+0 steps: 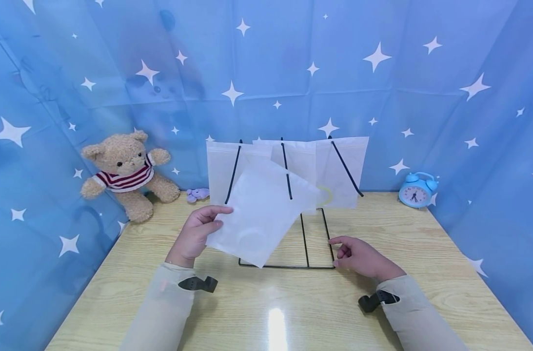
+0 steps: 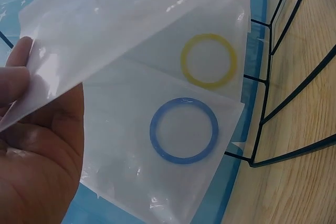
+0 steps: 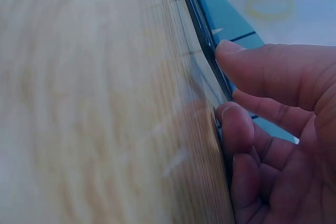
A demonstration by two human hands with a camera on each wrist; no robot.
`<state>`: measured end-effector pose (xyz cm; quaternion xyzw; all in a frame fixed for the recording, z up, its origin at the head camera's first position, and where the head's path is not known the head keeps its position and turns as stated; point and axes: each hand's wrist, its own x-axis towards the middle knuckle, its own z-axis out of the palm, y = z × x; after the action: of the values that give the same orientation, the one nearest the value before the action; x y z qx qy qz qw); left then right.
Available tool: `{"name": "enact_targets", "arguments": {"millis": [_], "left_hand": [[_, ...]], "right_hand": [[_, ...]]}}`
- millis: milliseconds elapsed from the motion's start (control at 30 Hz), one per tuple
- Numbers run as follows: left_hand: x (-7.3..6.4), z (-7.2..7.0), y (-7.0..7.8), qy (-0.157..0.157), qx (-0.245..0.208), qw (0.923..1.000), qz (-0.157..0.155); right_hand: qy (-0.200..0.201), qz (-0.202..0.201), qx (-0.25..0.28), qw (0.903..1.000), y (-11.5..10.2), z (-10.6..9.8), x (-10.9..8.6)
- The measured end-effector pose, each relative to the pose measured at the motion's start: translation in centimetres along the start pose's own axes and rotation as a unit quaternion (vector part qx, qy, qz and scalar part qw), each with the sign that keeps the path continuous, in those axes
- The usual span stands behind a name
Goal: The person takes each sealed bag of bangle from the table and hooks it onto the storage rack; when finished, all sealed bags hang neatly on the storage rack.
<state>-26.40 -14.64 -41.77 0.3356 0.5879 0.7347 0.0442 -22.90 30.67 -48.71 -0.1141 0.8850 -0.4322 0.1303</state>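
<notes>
A frosted white plastic bag is pinched at its left side between the thumb and fingers of my left hand. It slants in front of a black wire rack; the tip of the rack's middle prong shows in front of it. Other frosted bags hang on the prongs, one at left, one in the middle, one at right. A blue ring and a yellow ring show on bags in the left wrist view. My right hand grips the rack's base near its front right corner.
At the back left a teddy bear in a striped top sits by the curtain, beside a small purple toy. A blue alarm clock stands at the back right of the wooden table.
</notes>
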Motion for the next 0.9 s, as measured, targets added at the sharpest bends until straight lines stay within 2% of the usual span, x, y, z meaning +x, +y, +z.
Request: {"name": "enact_targets", "arguments": {"millis": [267, 400, 600, 900], "left_hand": [[0.0, 0.1, -0.4, 0.037, 0.091, 0.9951, 0.016], [0.1, 0.3, -0.3, 0.041, 0.141, 0.9892, 0.000], [0.1, 0.8, -0.2, 0.042, 0.219, 0.9743, -0.031], [0.2, 1.0, -0.5, 0.036, 0.272, 0.9600, -0.058]], "right_hand": [[0.003, -0.003, -0.009, 1.0000, 0.2, 0.0, 0.1], [0.002, -0.003, -0.007, 1.0000, 0.2, 0.0, 0.1], [0.002, -0.003, -0.004, 1.0000, 0.2, 0.0, 0.1], [0.001, -0.003, -0.002, 1.0000, 0.2, 0.0, 0.1]]}}
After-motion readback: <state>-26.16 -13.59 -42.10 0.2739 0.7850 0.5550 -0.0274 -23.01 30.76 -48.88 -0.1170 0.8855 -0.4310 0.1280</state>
